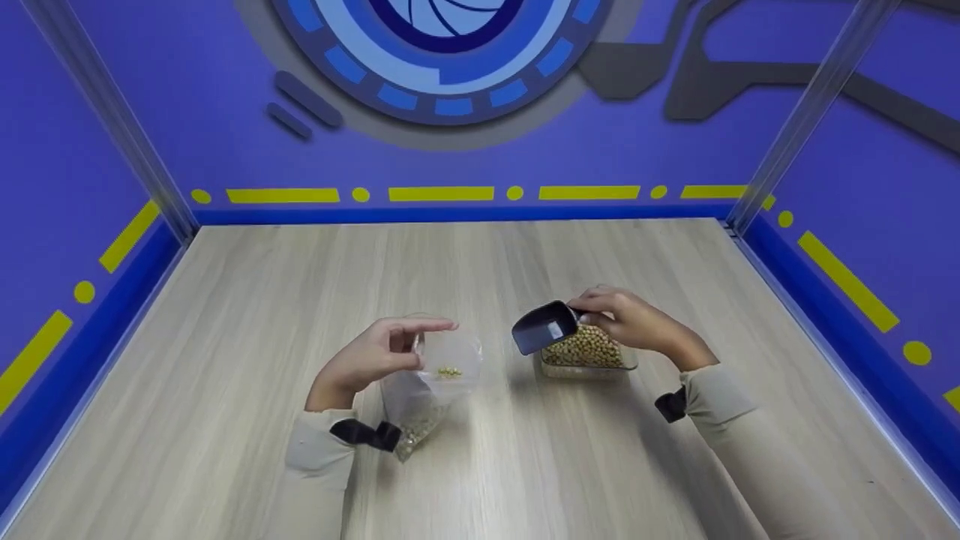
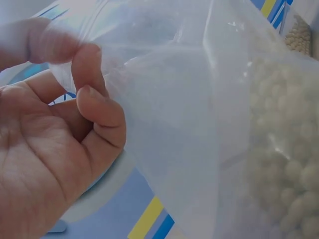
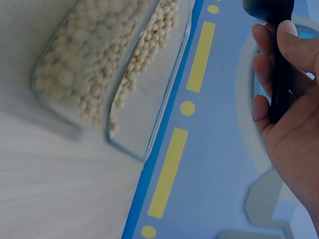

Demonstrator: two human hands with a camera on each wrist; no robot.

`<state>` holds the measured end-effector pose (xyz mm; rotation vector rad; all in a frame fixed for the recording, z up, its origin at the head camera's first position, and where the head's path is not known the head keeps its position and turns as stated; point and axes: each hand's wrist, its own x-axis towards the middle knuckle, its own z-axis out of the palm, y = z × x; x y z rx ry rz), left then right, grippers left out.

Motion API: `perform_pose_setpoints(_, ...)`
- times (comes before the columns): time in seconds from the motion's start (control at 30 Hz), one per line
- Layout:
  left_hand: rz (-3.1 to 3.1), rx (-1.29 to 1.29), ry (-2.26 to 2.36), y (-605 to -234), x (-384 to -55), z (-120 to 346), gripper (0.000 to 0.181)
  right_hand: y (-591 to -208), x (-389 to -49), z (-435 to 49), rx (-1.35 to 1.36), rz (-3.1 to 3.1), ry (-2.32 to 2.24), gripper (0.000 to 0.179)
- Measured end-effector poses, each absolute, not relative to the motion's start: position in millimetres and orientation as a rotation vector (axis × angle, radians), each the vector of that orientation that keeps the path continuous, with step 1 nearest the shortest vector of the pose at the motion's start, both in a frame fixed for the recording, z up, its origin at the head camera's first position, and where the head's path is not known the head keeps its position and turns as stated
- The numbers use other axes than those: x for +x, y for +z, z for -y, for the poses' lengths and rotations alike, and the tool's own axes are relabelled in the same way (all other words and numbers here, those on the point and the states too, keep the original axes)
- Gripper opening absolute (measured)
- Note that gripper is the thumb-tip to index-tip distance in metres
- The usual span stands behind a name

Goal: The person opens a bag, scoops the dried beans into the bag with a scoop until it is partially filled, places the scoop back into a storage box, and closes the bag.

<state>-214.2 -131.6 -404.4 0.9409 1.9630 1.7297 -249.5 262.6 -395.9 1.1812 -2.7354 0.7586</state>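
My left hand (image 1: 371,354) pinches the upper edge of a clear plastic zip bag (image 1: 460,346) and keeps its mouth spread. Pale round soybeans (image 1: 422,429) fill the bottom corner of the bag, and a few more show through the opening. In my right hand (image 1: 626,321) I grip a black scoop (image 1: 541,330) by its handle; its bowl is tilted toward the bag and looks bare inside. Below the scoop stands a clear rectangular container (image 1: 581,372) heaped with soybeans (image 3: 94,64). The bag's clear film and bean-filled end (image 2: 286,164) stretch away from the left fingers (image 2: 102,107).
The wood-grain table (image 1: 247,300) extends around both hands. A blue back wall (image 1: 420,166) with yellow marks rises behind it, and side panels (image 1: 840,225) border it left and right. Black wrist straps (image 1: 367,433) sit on both sleeves.
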Motion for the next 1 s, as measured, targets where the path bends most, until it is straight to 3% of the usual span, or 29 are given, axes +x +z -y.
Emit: perform_pose_setpoints(1.0,-2.037,0.991,1.604,-411.4,-216.3,115.8,0.056,-381.9,-246.6,-323.1,1.06,2.824,0.322,0.032)
